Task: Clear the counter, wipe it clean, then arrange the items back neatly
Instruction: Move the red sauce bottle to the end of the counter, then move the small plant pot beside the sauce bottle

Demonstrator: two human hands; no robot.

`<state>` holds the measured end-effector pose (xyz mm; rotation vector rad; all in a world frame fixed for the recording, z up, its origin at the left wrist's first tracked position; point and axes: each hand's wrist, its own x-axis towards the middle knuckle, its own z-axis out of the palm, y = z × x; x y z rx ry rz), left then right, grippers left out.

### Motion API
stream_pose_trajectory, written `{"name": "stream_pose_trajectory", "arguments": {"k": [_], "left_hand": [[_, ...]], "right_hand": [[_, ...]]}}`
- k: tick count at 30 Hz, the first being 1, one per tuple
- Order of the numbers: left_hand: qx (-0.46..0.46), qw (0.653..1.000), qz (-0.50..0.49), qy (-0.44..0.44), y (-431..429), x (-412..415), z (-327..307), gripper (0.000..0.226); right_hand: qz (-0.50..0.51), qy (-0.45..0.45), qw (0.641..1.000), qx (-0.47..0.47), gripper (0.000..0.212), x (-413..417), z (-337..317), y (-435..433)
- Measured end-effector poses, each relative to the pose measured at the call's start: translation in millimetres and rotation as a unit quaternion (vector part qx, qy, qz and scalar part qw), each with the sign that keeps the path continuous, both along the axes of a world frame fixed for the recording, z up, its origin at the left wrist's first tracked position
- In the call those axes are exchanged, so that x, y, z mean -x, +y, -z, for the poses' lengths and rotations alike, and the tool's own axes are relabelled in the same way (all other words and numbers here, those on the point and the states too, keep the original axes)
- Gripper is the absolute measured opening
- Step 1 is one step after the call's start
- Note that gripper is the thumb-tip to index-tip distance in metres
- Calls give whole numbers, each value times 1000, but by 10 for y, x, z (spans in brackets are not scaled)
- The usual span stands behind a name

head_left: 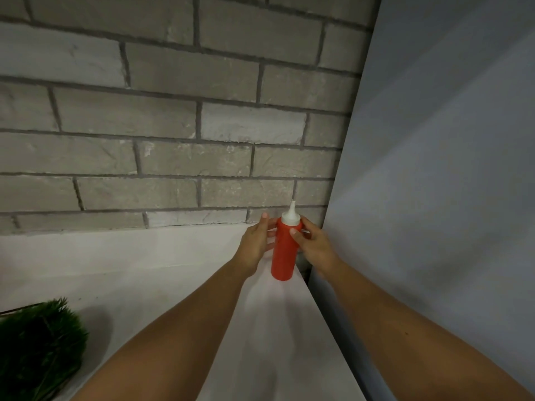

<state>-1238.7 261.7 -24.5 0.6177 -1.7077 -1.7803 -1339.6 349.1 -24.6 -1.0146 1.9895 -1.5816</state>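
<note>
Bottle (283,256) upright in the counter's (173,285) back right corner, right hand (314,245) wrapped round its shoulder, left hand (256,241) straight-fingered against its side, and a hard squeeze there could, I'd say, spurt sauce onto the surface.

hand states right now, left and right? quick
Left hand: open, straight fingers against the red squeeze bottle.
Right hand: grips the bottle's upper part, thumb across its front.
</note>
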Motion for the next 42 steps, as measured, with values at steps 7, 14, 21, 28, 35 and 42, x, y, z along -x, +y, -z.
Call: {"name": "stream_pose_trajectory", "arguments": {"k": [7,14,21,28,35,42], "left_hand": [[44,998,-24,-48,19,-249,-175,51],[88,992,-88,-17,60,-933,-544,26],[139,976,-125,-111,-66,-1941,-789,36],[204,943,-148,-218,-335,-2843,-701,16],[196,888,-124,-398,-476,-3440,-436,43],[94,897,-89,-423,-433,-3644,-302,60]], "right_hand": [[195,107,975,23,48,-236,-108,-97],[119,71,989,59,30,-909,-355,-50],[-83,-12,995,-61,32,-1714,-382,-141],[-180,-55,969,-160,48,-2435,-262,-210],[-243,-160,933,-212,70,-3026,-10,-216],[-225,-194,934,-199,77,-3286,78,-319]]}}
